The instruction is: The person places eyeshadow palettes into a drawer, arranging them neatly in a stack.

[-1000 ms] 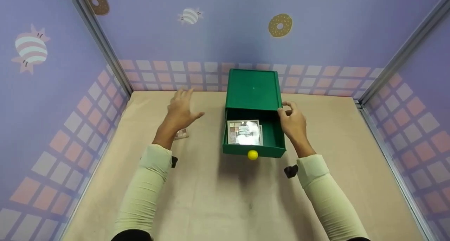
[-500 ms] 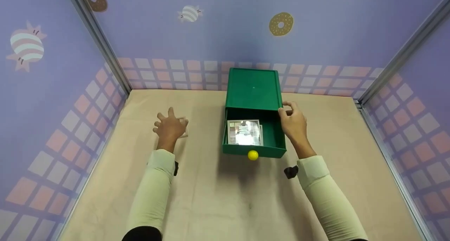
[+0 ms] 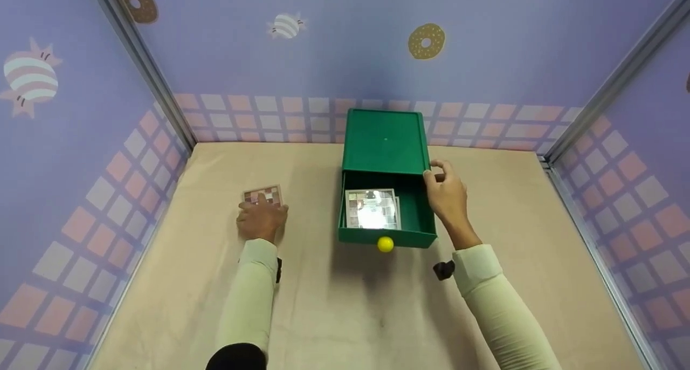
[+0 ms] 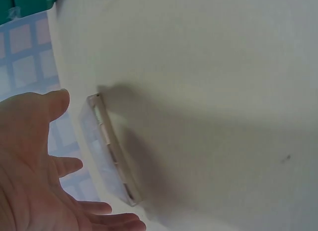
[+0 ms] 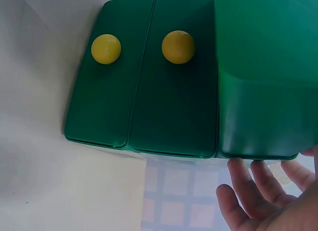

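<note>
In the head view, my left hand (image 3: 261,219) is over the near edge of an eyeshadow palette (image 3: 262,195) on the table. The left wrist view shows its fingers spread beside the clear-lidded palette (image 4: 112,154), with a gap between thumb and case. My right hand (image 3: 448,194) rests its thumb and fingertips against the right side of a green drawer cabinet (image 3: 385,141). In the right wrist view its fingers (image 5: 243,184) touch the cabinet's side, loosely bent. The top drawer (image 3: 415,211) is pulled out, with a glare-lit palette (image 3: 371,208) lying over another inside.
A yellow knob (image 3: 385,244) sticks out from the pulled drawer's front. Two lower drawers (image 5: 174,97), each with a yellow knob, are closed. Patterned panels (image 3: 307,62) stand behind and at both sides of the cloth-covered table (image 3: 323,316).
My left hand has come left and down from the far side of the loose palette to its near edge, uncovering more of it. The right hand stays at the cabinet.
</note>
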The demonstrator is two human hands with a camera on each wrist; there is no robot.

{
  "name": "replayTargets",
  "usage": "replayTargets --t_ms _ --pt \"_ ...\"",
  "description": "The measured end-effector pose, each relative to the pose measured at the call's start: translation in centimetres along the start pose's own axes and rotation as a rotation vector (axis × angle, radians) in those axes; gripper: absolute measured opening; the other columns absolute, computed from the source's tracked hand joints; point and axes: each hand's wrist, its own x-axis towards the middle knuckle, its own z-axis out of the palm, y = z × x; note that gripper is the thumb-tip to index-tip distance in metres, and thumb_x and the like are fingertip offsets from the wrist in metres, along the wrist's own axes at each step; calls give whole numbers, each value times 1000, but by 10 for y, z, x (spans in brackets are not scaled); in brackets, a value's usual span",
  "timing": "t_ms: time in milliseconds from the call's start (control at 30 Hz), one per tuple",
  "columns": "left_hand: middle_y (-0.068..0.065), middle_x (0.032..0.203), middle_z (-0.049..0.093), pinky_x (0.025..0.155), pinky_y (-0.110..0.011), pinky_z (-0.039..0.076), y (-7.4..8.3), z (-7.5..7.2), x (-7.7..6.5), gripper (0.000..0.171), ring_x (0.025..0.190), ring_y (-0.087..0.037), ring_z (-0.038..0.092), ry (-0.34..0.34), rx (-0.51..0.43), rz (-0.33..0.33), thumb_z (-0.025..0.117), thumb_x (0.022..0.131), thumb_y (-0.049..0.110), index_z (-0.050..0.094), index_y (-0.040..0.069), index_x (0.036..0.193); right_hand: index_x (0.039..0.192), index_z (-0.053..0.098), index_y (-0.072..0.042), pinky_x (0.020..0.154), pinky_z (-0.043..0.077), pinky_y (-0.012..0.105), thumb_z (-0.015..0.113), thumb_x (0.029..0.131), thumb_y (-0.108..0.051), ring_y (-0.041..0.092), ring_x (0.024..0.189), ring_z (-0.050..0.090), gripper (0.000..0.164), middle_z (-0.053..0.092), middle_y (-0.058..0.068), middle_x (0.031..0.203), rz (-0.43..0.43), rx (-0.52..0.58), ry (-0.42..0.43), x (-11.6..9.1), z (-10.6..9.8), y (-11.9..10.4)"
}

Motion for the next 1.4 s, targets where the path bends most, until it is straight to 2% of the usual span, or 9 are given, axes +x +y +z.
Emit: replayTargets --t_ms 100,267,367,567,667,833,933,1100,1400 --pt "-48 153 21 108 -69 39 1 7 -1 85 134 -66 38 24 21 -3 51 100 55 22 6 162 135 59 -16 88 57 55 52 102 -36 37 103 70 39 72 19 116 -2 -4 4 0 0 1" --pt "-50 147 31 102 -66 45 4 17 -1 78 129 -63 45 117 83 -15 57 99 50 35 1 156 136 59 -15 89 56 54 52 102 -36 36 104 70 41 72 19 116 -1 -12 0 0 0 1" --pt "-49 146 34 102 -66 45 5 20 0 75 129 -62 46 161 76 -27 60 98 47 41 -1 152 135 60 -16 89 55 54 52 101 -37 36 103 70 41 74 19 114 -12 -28 12 0 1 0" --pt "-49 146 35 102 -66 45 9 25 3 86 130 -61 45 155 124 -39 59 95 59 39 -1 153 134 61 -16 87 55 53 52 101 -36 35 100 70 40 74 18 112 -21 -34 25 0 0 -1" --pt "-48 145 36 101 -66 46 6 29 5 86 128 -61 47 168 149 -62 60 95 59 39 0 153 135 60 -16 86 56 52 52 101 -36 35 99 70 40 74 17 111 -22 -34 10 0 1 -1" --pt "-47 143 40 101 -65 46 3 32 9 74 126 -61 49 238 107 -65 62 94 50 46 1 148 134 61 -16 86 56 52 52 101 -36 34 99 70 39 74 17 111 -25 -34 11 0 2 -1" --pt "-45 139 45 101 -64 46 2 31 9 70 123 -59 52 282 72 -30 64 92 47 52 1 143 135 60 -16 86 56 52 52 102 -35 35 99 70 39 74 18 111 -20 -35 21 0 -1 -1" --pt "-42 129 54 92 -63 50 -5 28 6 67 111 -55 57 339 38 30 67 90 51 59 1 135 135 60 -15 85 57 53 52 102 -36 36 98 70 40 73 18 111 -12 -30 20 0 -1 -1" --pt "-36 120 58 80 -66 53 -14 16 1 73 100 -53 59 347 -31 77 60 93 57 55 -3 134 136 59 -14 87 56 53 51 102 -36 37 101 69 41 73 20 114 -17 -43 14 0 0 -2"
